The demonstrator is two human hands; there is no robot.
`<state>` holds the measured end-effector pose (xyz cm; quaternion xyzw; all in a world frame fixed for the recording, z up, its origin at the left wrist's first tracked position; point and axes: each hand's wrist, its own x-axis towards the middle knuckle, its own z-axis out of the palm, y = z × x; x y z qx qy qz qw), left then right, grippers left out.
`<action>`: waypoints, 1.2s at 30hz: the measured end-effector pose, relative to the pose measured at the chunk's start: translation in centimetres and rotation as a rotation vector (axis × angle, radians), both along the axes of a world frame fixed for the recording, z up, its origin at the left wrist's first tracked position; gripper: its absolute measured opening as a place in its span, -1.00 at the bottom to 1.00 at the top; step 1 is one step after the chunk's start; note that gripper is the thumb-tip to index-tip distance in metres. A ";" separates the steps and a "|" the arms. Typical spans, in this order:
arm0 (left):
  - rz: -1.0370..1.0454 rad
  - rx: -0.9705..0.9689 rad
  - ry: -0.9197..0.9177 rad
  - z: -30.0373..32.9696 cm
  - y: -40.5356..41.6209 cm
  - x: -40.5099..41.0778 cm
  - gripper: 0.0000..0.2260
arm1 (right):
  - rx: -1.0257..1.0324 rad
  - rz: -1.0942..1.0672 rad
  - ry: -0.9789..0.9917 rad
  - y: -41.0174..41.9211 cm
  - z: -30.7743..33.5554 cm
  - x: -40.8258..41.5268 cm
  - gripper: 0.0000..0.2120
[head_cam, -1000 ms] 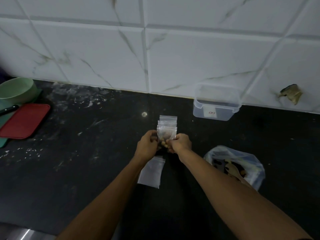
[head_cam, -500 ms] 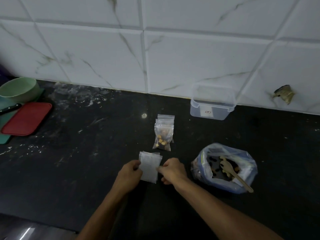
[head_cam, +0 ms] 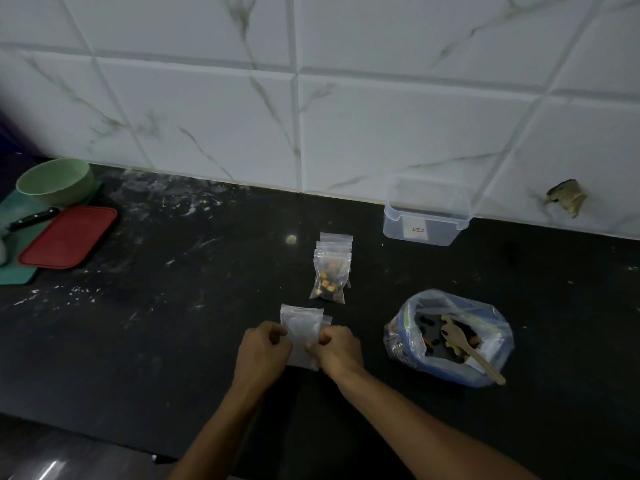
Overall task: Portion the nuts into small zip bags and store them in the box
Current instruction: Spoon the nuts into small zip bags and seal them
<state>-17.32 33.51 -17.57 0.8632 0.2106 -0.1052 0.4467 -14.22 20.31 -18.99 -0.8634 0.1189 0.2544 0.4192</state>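
Both hands pinch an empty small zip bag (head_cam: pixel 302 327) near the front of the black counter: my left hand (head_cam: pixel 265 351) at its left edge, my right hand (head_cam: pixel 337 348) at its right edge. Just beyond it lies a filled zip bag of mixed nuts (head_cam: pixel 329 280), resting on a small stack of other zip bags (head_cam: pixel 337 239). To the right sits a large open plastic bag of nuts (head_cam: pixel 450 337) with a wooden spoon (head_cam: pixel 471 351) standing in it. A clear plastic box (head_cam: pixel 427 213), open and with nothing visible inside, stands against the tiled wall.
At the far left are a green bowl (head_cam: pixel 55 181), a red tray (head_cam: pixel 69 237) on a green mat (head_cam: pixel 14 275), and a black-handled knife (head_cam: pixel 33 218). The counter's front edge runs just below my forearms.
My hands let go of the filled nut bag, leaving it on the bag stack, drew back toward me and took hold of an empty zip bag.
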 end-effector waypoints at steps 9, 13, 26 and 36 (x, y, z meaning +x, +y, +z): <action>0.094 -0.341 -0.199 6.3 -2.8 1.6 -0.58 | -0.032 0.137 -0.640 -3.7 4.6 -2.1 -0.88; 0.055 -0.513 -0.137 8.2 -5.5 2.9 -0.67 | -0.270 0.194 -0.942 -6.4 5.7 -1.8 -0.97; -0.420 -0.439 -0.156 7.8 -12.8 4.5 -0.78 | 0.044 -0.267 -0.499 -13.5 9.3 -2.0 -0.79; -0.451 -0.770 0.037 6.4 -15.4 4.1 -0.76 | 0.379 -0.279 -0.177 -16.9 10.5 -2.7 -0.90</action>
